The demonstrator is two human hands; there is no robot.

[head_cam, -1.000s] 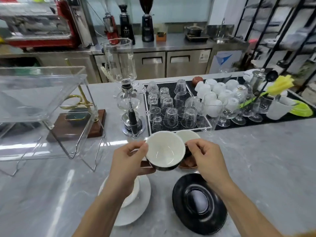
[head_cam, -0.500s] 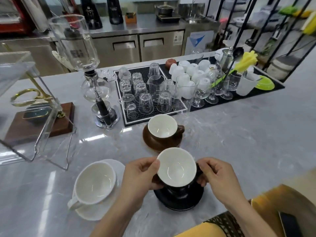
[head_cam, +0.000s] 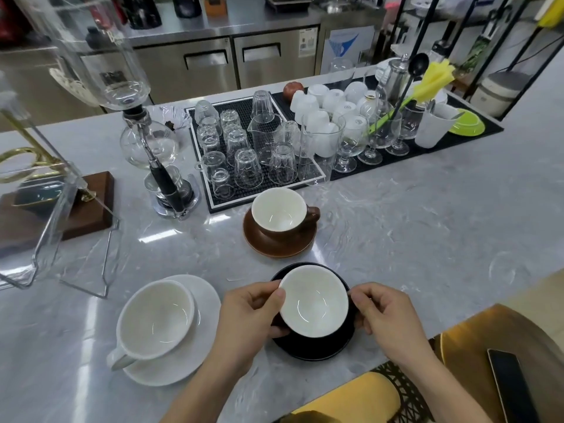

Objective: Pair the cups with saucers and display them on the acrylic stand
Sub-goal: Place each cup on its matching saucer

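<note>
counter [head_cam: 396, 227]: grey marble, everything sits on it.
stand [head_cam: 39, 178]: clear acrylic, far left, nothing of yours on it yet; part cut off by the frame edge.
glass tray [head_cam: 253, 148]: upturned glasses behind the cups, not part of your job.
white set [head_cam: 158, 322]: white cup on white saucer, left of your hands, cup off-centre on the saucer. Paired.
brown set [head_cam: 279, 227]: brown cup on brown saucer, just behind the black one. Paired.
black saucer [head_cam: 314, 349]: near edge of the counter, right in front of you, mostly covered by the cup.
black cup [head_cam: 314, 302]: over the black saucer, tipped a bit toward you; can't tell if it is fully seated or just touching.
left hand [head_cam: 247, 312]: fingers curled on the cup's left side, thumb on the rim.
right hand [head_cam: 384, 312]: curled round the cup's right side where the handle should be; handle itself hidden.
progress: two pairs done, third nearly down. All three sets left to go onto the stand, so you're roughly halfway.
vs 1.0 s ago: you had the cup lifted up near the brown set, black saucer bare; now the cup is down on it. Half a second ago it was already there, grip unchanged.
</note>
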